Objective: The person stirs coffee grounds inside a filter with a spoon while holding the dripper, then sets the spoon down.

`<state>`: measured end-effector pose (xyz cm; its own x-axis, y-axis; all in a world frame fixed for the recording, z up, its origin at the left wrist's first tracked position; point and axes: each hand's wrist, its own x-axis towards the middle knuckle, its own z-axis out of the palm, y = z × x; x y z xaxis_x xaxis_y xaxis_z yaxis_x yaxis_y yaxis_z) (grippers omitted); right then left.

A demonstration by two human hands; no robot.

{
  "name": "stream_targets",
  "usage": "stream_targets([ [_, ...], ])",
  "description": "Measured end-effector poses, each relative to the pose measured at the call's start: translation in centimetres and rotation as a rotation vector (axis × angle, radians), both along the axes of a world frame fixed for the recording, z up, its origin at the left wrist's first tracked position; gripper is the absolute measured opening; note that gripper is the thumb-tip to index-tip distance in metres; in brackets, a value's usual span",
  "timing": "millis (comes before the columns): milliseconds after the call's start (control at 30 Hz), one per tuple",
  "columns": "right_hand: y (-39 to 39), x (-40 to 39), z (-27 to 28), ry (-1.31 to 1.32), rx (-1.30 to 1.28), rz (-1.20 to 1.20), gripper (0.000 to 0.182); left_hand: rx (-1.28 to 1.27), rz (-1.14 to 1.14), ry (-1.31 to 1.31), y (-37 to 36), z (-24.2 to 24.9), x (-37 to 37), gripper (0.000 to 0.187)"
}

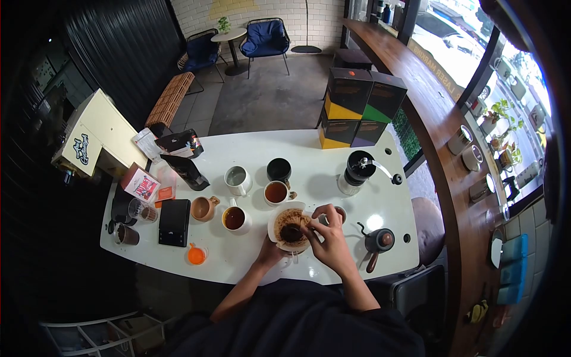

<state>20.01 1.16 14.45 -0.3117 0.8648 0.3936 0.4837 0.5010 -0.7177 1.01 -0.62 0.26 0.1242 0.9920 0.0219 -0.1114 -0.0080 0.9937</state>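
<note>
A paper coffee filter (pixel 289 215) with wet brown grounds at its bottom sits in a dripper close to the table's front edge. My left hand (pixel 272 251) is wrapped round the lower left side of the dripper. Above the filter's right side, my right hand (pixel 326 235) has its fingers bent together at the paper rim; whether they pinch the paper is too small to tell. Just behind stands a white mug of reddish-brown liquid (pixel 276 192), and a second mug of dark liquid (pixel 234 218) is to the left. A small cup (pixel 339 213) is partly hidden behind my right hand.
The white table (pixel 315 271) also holds a black scale (pixel 174 222), an orange cup (pixel 196 254), a tan cup (pixel 204 209), a white mug (pixel 238 180), a black mug (pixel 278 169), a hand grinder (pixel 358 169), a dark pot (pixel 379 241) and stacked black boxes (pixel 348 95).
</note>
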Motion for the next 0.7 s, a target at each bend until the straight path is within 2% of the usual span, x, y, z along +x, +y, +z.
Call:
stream_targets([
  [67,0.1,0.0,-0.4,0.030,-0.004,-0.067,0.012,0.075,0.008,0.065,0.1,-0.4,0.0,0.078],
  [200,0.3,0.2,0.0,-0.060,0.040,-0.007,0.012,0.113,0.005,0.157,0.0,0.3,-0.2,0.077],
  [300,0.6,0.2,-0.4,0.038,0.022,-0.025,0.014,0.085,0.014,0.138,0.0,-0.1,0.0,0.078],
  [400,0.7,0.0,-0.9,-0.050,0.089,-0.009,0.012,0.086,0.022,0.082,-0.2,-0.5,-0.1,0.078],
  [467,0.3,0.0,-0.4,0.013,0.046,-0.013,0.011,0.021,-0.095,0.082,0.2,-2.5,-0.9,0.091],
  [533,0.4,0.0,-1.2,0.062,0.049,-0.058,0.012,-0.018,-0.099,0.048,0.1,-1.8,-0.5,0.089],
  [600,0.4,-0.1,-1.2,0.007,0.112,-0.071,0.013,-0.028,-0.001,-0.092,0.0,-0.6,0.2,0.076],
  [667,0.4,0.0,-1.1,0.034,0.074,-0.049,0.013,-0.007,0.007,-0.092,0.1,-0.1,0.2,0.076],
  [700,0.4,0.0,-1.1,0.062,0.040,-0.026,0.012,0.015,-0.037,0.003,0.2,-0.4,-0.2,0.083],
])
